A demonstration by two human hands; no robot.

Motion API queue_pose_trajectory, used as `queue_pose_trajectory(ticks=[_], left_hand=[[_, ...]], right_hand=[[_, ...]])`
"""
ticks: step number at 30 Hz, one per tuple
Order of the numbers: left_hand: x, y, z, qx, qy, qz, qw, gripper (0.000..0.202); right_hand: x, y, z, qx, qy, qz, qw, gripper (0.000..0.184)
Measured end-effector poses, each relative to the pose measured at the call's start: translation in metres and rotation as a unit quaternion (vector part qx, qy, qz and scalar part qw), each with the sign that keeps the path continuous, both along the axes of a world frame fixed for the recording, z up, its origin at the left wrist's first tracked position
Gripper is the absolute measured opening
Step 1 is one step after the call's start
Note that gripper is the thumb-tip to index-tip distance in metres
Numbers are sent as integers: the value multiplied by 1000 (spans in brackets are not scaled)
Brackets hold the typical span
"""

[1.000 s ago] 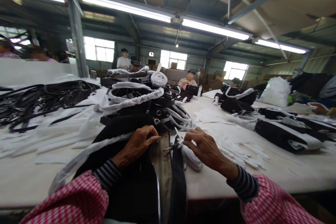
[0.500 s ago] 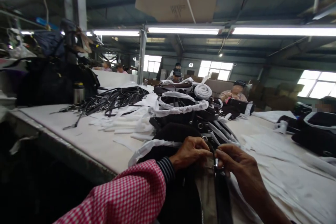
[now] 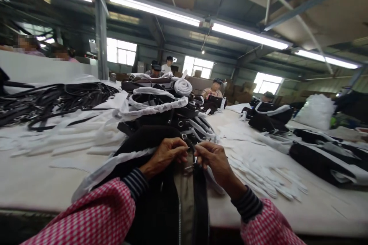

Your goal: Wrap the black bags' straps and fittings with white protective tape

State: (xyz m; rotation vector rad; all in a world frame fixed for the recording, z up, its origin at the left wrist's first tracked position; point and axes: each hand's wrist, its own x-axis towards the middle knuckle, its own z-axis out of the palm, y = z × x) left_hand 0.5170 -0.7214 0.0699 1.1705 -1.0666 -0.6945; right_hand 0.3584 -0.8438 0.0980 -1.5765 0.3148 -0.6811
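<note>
Head view: we pinch narrow black strap (image 3: 200,203) in right hand (image 3: 214,162), fingers closed; left hand (image 3: 163,156) curled just beside it, grip unclear. Strap's long axis runs toward us along black zippered bag (image 3: 152,216), on white worktop (image 3: 43,183); right hand nearer.
</note>
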Motion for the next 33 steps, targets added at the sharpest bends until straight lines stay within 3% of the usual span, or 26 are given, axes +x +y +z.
queue_pose_trajectory(ticks=[8,23,33], left_hand=[[-5,3,4,2,-24,24,999,27],[-12,1,-6,-11,-65,86,994,26],[-12,3,1,3,-26,70,997,29]], right_hand=[[11,7,-7,-7,8,33,999,33],[22,13,-13,-76,52,-15,996,29],[22,14,-17,-5,24,-3,1000,31]])
